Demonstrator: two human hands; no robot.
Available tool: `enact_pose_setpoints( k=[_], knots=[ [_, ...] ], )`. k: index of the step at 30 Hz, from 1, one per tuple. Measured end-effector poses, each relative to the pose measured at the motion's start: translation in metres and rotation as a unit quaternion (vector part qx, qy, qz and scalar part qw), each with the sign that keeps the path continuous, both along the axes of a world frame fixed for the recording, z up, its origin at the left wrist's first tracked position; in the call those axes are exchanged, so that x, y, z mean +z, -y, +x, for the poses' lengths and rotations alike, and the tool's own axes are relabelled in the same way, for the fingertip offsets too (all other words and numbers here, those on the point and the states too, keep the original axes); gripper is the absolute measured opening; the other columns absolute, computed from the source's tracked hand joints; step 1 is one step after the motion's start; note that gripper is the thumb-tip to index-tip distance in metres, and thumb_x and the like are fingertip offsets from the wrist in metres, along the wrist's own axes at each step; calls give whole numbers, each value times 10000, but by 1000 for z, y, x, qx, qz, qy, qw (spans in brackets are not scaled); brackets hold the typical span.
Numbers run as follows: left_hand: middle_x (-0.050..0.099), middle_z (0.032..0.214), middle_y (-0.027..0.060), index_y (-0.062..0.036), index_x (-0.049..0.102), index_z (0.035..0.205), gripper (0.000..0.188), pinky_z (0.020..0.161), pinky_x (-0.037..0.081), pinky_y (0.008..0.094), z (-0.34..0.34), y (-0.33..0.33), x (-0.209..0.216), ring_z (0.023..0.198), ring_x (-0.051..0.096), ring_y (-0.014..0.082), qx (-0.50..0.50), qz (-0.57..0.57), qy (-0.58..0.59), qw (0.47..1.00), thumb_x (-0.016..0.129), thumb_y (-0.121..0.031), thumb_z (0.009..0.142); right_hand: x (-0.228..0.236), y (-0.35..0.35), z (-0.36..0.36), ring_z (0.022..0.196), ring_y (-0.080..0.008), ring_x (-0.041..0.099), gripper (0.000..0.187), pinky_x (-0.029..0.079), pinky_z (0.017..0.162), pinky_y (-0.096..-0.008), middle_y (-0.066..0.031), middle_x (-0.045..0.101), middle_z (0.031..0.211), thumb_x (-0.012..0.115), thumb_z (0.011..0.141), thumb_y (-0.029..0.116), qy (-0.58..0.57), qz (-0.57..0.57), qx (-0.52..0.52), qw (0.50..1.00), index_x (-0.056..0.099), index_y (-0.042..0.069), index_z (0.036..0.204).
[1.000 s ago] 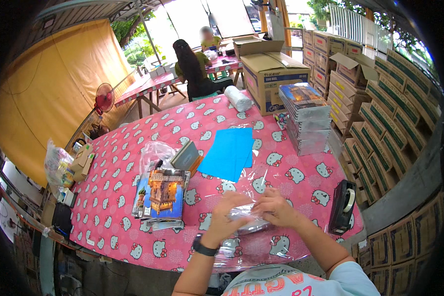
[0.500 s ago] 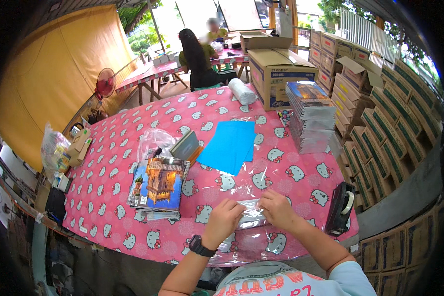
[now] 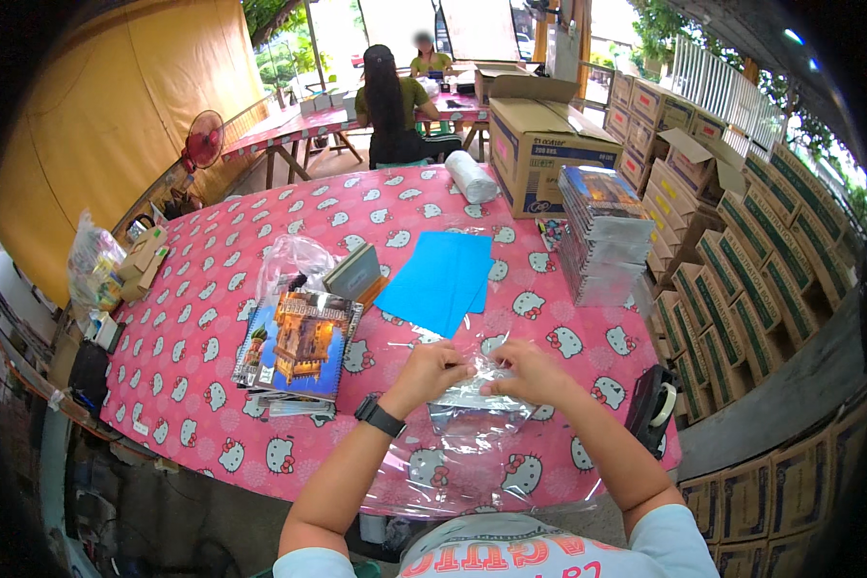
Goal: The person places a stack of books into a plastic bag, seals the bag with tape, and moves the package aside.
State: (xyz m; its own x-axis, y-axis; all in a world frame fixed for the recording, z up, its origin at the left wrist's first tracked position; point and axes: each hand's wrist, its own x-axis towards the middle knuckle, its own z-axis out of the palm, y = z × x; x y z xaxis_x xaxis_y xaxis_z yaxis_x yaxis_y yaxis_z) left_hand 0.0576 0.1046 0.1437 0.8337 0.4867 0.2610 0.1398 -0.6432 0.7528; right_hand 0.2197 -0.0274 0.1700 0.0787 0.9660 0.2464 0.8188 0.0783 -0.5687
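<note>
My left hand [image 3: 437,372], with a dark watch on its wrist, pinches crinkled clear plastic film [image 3: 443,453] near the front of the table. Close by on the right, my right hand [image 3: 528,374] grips the same film with thumb and fingers. A flat rectangular bundle [image 3: 477,416] shows under the glare below my hands; its kind cannot be made out. Just beyond the hands lie blue sheets [image 3: 438,279]. A stack of spiral notebooks [image 3: 303,347] with a picture cover is left of my left hand. A black tape dispenser [image 3: 651,412] stands at the right edge.
A taller stack of spiral notebooks [image 3: 602,236] and a cardboard box [image 3: 549,154] stand at the far right. A white roll [image 3: 471,177] lies near the far edge. Cartons [image 3: 732,279] are piled beyond the right side. Two people sit at another table [image 3: 328,120].
Both hands have moved away from me, pulling the film up and over. More of the flat bundle and a wider spread of film show in front of me.
</note>
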Motion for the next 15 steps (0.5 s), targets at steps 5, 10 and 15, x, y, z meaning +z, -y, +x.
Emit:
enact_pose_setpoints(
  k=[5, 10, 15],
  knots=[
    [554, 655, 87, -30, 662, 716, 171, 549, 414, 334, 18, -6, 4, 601, 524, 221, 34, 118, 87, 989, 720, -192, 717, -5, -26, 15, 682, -258, 568, 107, 440, 593, -352, -118, 561, 740, 652, 705, 76, -80, 57, -36, 994, 618, 4, 777],
    [573, 678, 94, -52, 651, 714, 97, 598, 447, 364, -15, 27, -10, 677, 563, 261, -3, 92, 55, 994, 691, -140, 715, -35, 9, -5, 709, -283, 573, 65, 453, 620, -368, -115, 567, 738, 637, 724, 88, -36, 92, 37, 994, 609, 37, 753],
    [575, 677, 95, -56, 643, 750, 78, 587, 448, 370, -50, 95, -95, 663, 564, 278, 43, 65, 19, 997, 672, -123, 724, -132, 69, -50, 684, -266, 575, 101, 444, 588, -338, -119, 570, 714, 681, 712, 129, -72, 13, 18, 997, 619, 57, 747]
  ],
)
